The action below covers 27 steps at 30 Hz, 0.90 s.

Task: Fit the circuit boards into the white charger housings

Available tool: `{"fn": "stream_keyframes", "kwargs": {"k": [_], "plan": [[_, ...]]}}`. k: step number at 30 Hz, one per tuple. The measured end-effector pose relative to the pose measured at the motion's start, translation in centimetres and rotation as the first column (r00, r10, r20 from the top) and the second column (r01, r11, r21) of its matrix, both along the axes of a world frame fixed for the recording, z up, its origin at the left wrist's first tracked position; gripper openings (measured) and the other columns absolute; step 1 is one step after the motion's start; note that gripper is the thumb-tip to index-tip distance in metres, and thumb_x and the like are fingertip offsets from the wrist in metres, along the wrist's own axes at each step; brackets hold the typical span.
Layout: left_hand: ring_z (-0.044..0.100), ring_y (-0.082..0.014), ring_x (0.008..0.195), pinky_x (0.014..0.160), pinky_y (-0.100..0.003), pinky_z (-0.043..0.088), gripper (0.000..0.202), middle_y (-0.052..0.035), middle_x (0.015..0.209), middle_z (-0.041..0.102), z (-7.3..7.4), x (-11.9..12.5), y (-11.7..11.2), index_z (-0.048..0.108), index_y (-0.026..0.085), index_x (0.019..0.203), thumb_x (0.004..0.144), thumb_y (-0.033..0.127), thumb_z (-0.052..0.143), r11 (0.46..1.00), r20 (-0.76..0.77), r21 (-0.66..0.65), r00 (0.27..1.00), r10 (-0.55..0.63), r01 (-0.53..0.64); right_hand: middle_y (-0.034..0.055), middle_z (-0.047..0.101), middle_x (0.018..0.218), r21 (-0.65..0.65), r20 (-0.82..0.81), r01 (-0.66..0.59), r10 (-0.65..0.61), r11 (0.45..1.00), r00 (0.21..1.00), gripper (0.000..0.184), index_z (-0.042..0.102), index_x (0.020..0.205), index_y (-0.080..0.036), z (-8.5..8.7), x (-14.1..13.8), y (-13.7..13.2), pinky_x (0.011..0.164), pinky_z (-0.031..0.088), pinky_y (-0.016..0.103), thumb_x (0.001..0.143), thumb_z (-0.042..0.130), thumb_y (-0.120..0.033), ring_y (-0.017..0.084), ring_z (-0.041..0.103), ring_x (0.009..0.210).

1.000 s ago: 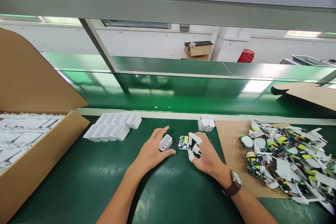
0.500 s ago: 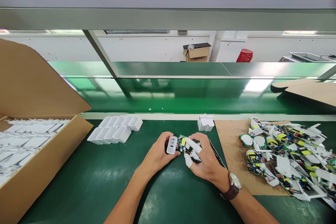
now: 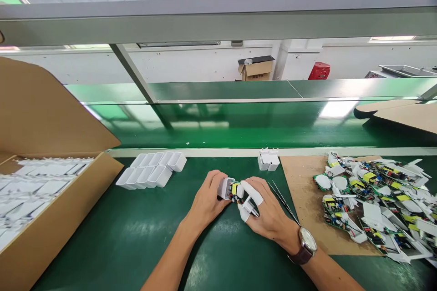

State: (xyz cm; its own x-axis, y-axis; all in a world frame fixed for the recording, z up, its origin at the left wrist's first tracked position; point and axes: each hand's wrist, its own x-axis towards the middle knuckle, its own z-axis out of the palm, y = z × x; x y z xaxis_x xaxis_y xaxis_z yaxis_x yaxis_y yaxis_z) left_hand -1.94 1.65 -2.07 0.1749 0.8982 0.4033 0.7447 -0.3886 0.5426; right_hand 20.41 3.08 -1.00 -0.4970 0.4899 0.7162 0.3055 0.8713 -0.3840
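Note:
My left hand (image 3: 209,195) is closed around a small white plastic housing (image 3: 224,188), its open side turned to the right. My right hand (image 3: 268,207), with white covers on the thumb and forefinger, pinches a circuit board (image 3: 236,191) with a yellow component and a white plastic part attached. The board's left end is at the housing's opening; how far inside it sits is hidden. Dark tweezers (image 3: 284,201) stick out behind my right hand; whether they are held in the palm or lie on the table I cannot tell.
Rows of white housings (image 3: 145,177) stand left on the green table, and a few more white housings (image 3: 268,160) at the back. Many circuit boards (image 3: 378,204) are heaped on cardboard (image 3: 303,218) at right. An open carton (image 3: 73,195) of white parts stands at left.
The housing has turned in my left hand, so its slotted face no longer shows. Board and housing have come closer together, with less of the board visible.

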Motion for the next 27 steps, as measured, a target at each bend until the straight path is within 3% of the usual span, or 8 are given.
{"fn": "stream_keyframes", "kwargs": {"k": [27], "plan": [[0.065, -0.0227, 0.100, 0.084, -0.036, 0.059, 0.041, -0.0086, 0.119, 0.054, 0.07, 0.41, -0.14, 0.051, 0.024, 0.122, 0.087, 0.023, 0.072, 1.000, -0.020, 0.000, 1.000, -0.015, 0.015, 0.0180, 0.059, 0.126, -0.051, 0.037, 0.016, -0.014, 0.999, 0.999, 0.080, 0.026, 0.160, -0.017, -0.12, 0.02, -0.10, 0.093, 0.059, 0.056, 0.085, 0.054, -0.005, 0.034, 0.057, 0.116]]}}
